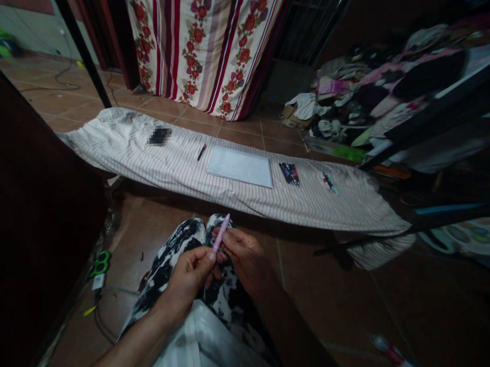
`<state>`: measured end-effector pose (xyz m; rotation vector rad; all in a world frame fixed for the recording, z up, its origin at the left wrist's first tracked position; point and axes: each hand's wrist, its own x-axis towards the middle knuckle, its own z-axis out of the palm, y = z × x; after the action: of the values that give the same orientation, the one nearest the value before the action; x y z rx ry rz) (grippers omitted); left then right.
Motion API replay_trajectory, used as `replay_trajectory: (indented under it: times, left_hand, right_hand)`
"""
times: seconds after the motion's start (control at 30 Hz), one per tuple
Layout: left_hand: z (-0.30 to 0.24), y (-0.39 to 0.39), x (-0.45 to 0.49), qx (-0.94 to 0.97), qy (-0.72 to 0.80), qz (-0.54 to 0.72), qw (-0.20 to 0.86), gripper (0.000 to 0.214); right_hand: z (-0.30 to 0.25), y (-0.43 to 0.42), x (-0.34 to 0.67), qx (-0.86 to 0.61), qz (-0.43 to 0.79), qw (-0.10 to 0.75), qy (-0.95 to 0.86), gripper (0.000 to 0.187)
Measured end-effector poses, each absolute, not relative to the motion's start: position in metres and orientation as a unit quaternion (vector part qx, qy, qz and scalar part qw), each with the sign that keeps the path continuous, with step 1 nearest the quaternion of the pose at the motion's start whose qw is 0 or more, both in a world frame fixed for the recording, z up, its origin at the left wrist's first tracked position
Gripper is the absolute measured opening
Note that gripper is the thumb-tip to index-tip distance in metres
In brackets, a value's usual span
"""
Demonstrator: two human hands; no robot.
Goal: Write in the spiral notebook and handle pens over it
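Observation:
Both my hands hold a pink pen (221, 232) over my lap, its tip pointing up and away. My left hand (191, 275) pinches its lower end between thumb and fingers. My right hand (244, 259) is closed on it from the right side. My legs in black-and-white patterned trousers (191, 245) lie below. Ahead, a low striped ironing board (245, 189) carries a spiral notebook (240, 166), a dark pen (202, 151), a bunch of markers (289, 173) and a small dark object (159, 136).
Green-handled scissors (100, 264) and cables lie on the tiled floor at left beside a dark cabinet (31, 214). A floral curtain (206, 44) hangs behind the board. Piled clothes (371, 91) and dark furniture fill the right side. A marker (392, 353) lies on the floor at lower right.

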<state>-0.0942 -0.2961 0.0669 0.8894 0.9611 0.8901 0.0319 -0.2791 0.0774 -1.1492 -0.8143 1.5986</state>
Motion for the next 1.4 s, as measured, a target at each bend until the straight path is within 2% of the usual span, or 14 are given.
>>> replay_trajectory:
  times: [0.17,0.3,0.4,0.57,0.7,0.8,1.03,1.4]
  left_hand:
    - [0.066,-0.297,-0.094,0.443,0.465,0.419,0.642,0.033]
    - [0.062,-0.297,-0.092,0.493,0.48,0.453,0.567,0.023]
    - [0.06,-0.296,-0.092,0.506,0.474,0.465,0.552,0.02]
    - [0.06,-0.296,-0.095,0.422,0.451,0.418,0.667,0.031]
    - [0.061,-0.299,-0.097,0.355,0.419,0.38,0.744,0.03]
    - [0.063,-0.3,-0.096,0.323,0.38,0.357,0.79,0.03]
    - [0.065,-0.298,-0.097,0.326,0.36,0.35,0.801,0.031]
    - [0.068,-0.293,-0.1,0.324,0.339,0.325,0.822,0.032]
  right_hand:
    - [0.072,-0.281,0.026,-0.454,0.657,0.509,-0.321,0.019]
    - [0.067,-0.283,0.021,-0.489,0.624,0.52,-0.316,0.022]
    - [0.068,-0.284,0.019,-0.494,0.616,0.526,-0.316,0.024]
    - [0.076,-0.282,0.028,-0.446,0.646,0.499,-0.368,0.023]
    - [0.079,-0.276,0.039,-0.454,0.601,0.539,-0.377,0.028]
    - [0.075,-0.272,0.043,-0.448,0.612,0.558,-0.337,0.024]
    - [0.073,-0.27,0.047,-0.43,0.637,0.575,-0.28,0.015]
    - [0.083,-0.269,0.05,-0.454,0.656,0.531,-0.285,0.021]
